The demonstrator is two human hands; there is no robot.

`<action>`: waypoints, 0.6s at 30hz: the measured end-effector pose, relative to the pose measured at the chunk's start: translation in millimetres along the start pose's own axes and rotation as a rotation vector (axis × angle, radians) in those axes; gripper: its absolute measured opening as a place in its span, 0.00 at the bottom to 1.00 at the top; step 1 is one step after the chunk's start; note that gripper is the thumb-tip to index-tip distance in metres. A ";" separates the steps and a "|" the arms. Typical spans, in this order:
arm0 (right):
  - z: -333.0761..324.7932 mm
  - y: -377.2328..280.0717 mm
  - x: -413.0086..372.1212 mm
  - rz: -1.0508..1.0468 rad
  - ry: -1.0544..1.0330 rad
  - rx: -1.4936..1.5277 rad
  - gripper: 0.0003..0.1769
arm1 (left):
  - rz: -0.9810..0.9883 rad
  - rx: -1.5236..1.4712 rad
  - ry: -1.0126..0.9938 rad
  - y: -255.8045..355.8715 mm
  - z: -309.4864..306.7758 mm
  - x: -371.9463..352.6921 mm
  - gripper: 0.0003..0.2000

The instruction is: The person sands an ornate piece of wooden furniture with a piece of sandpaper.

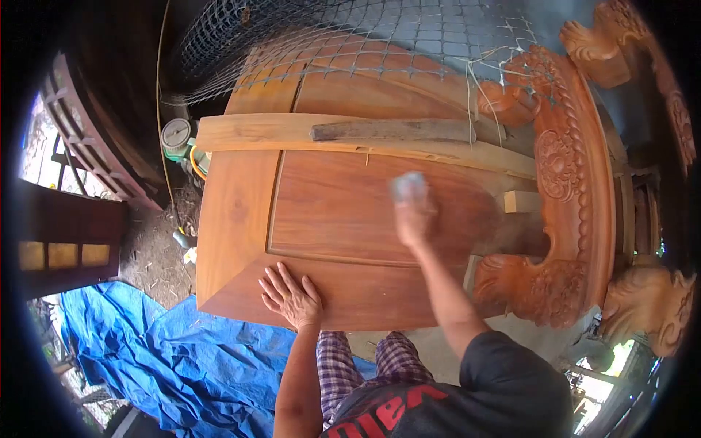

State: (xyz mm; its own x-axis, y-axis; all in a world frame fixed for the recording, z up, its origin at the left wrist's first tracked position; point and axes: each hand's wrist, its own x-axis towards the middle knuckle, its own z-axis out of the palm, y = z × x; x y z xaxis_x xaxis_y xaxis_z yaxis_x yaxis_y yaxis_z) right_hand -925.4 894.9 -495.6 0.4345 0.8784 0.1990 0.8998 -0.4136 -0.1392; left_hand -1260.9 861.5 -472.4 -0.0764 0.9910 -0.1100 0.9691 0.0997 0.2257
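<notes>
My left hand lies flat with fingers spread on the near rail of a reddish-brown wooden panel. Over the recessed middle of that panel, my right hand presses a small grey pad, which looks like sandpaper. Motion blurs this hand and the pad, so the pad's exact kind and edges do not show clearly. A paler, dusty-looking patch of wood spreads to the right of the hand. Just beyond it, a long wooden bar crosses the panel.
A rough stick rests along the bar. Black plastic netting hangs over the far end. Carved wooden frame pieces stand at the right, near a small wood block. A blue tarp covers ground at left, below a round-dial scale.
</notes>
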 end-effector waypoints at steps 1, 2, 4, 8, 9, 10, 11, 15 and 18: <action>-13.6 49.7 -1.4 0.094 0.047 -0.007 0.35 | -0.010 0.007 -0.003 0.4 1.1 -0.8 0.34; -10.9 86.0 -8.4 0.408 0.008 -0.130 0.34 | -0.008 -0.003 -0.008 1.0 1.2 0.0 0.34; -23.1 85.8 -15.1 0.776 -0.023 -0.096 0.34 | -0.004 -0.017 -0.003 0.8 0.2 -0.5 0.35; -27.6 -92.5 -42.2 0.250 -0.034 -0.015 0.36 | -0.005 -0.026 -0.004 -0.6 0.2 -2.1 0.34; -18.2 -133.7 -56.5 0.049 0.002 0.113 0.37 | 0.006 -0.025 0.033 -1.3 0.4 -3.2 0.32; -19.3 -162.9 -72.3 -0.153 -0.091 0.225 0.38 | 0.015 -0.022 0.043 -4.2 1.5 -3.2 0.32; -15.6 -184.0 -88.6 -0.313 -0.118 0.341 0.38 | 0.034 -0.069 0.042 -10.5 3.7 -1.8 0.31; -37.1 -138.4 -85.1 -0.477 -0.119 0.413 0.38 | 0.158 -0.066 0.046 -41.9 -5.4 -7.6 0.29; -50.5 -30.2 -68.7 -0.050 -0.062 0.052 0.33 | 0.207 -0.039 -0.027 -50.5 -18.6 -28.5 0.30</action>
State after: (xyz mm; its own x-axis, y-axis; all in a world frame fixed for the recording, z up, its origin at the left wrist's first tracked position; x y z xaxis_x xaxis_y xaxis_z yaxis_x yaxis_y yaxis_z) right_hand -980.4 835.0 -456.1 0.3848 0.9112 0.1470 0.9161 -0.3576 -0.1816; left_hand -1312.0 830.0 -462.6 0.1305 0.9880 -0.0826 0.9534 -0.1022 0.2838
